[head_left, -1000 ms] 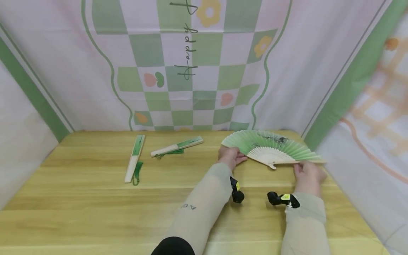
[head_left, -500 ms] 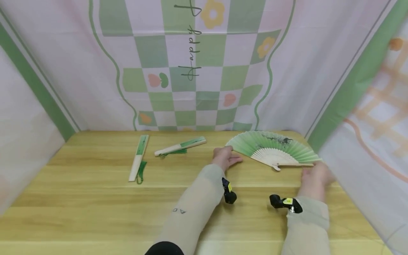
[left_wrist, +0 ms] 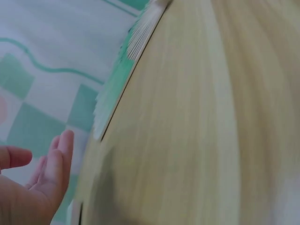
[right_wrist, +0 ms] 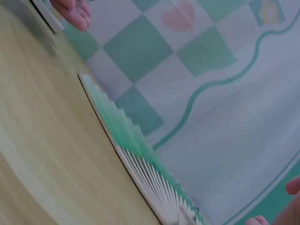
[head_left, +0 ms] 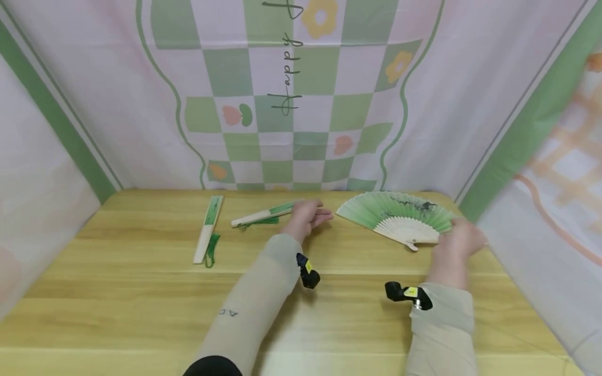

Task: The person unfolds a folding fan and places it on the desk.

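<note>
While the head view sets the spread fan (head_left: 395,216) on the surface (head_left: 357,318) between left hand (head_left: 307,216) and right hand (head_left: 457,243), which should clear it without dragging, the left wrist view adds the left thumb (left_wrist: 15,157) parted from straight fingers (left_wrist: 66,146), nothing held, and the right wrist view crops the right hand, its hold indeterminable.

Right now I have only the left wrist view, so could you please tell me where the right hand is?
Observer: In the head view, the right hand overlaps the right end of the open fan; I can't tell whether they touch.
Operator: Thank you; and what lies farthest left on the table?
Observer: A folded fan, with its green part at the far end.
Operator: Does it have a tassel, please?
Observer: Yes, a green tassel lies just to its right.
</note>
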The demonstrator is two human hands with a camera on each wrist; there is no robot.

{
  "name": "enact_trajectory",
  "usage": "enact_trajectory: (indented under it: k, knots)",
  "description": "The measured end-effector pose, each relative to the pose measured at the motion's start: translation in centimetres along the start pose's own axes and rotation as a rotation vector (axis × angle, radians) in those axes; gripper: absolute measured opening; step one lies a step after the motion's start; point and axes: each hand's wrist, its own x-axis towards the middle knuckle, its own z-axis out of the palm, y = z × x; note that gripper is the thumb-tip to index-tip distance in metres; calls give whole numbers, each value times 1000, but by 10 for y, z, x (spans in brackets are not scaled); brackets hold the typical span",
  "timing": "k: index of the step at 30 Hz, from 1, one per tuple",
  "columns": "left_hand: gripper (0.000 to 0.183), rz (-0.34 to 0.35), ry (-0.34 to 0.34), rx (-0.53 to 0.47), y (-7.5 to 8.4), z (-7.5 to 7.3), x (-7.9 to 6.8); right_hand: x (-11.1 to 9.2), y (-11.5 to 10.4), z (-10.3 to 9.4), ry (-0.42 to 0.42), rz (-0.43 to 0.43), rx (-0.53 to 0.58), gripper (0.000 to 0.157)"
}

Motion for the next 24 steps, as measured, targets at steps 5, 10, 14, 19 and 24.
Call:
enact_trajectory:
  k: [5,10,14,19,24]
  knots:
    - [38,17,-13,96,14,-26,2,-23,17,19,-154,93,-199,68]
    - [38,53,19,174,27,-64,6,-42,45,34,-312,152,-369,56]
    - [37,89,30,272,39,-92,7,-52,66,41,-456,256,-431,57]
    - [40,135,-16,385,52,-112,-1,-55,88,45,-676,421,-427,64]
    - [41,177,-30,506,61,-125,-6,-57,107,51,-795,508,-418,67]
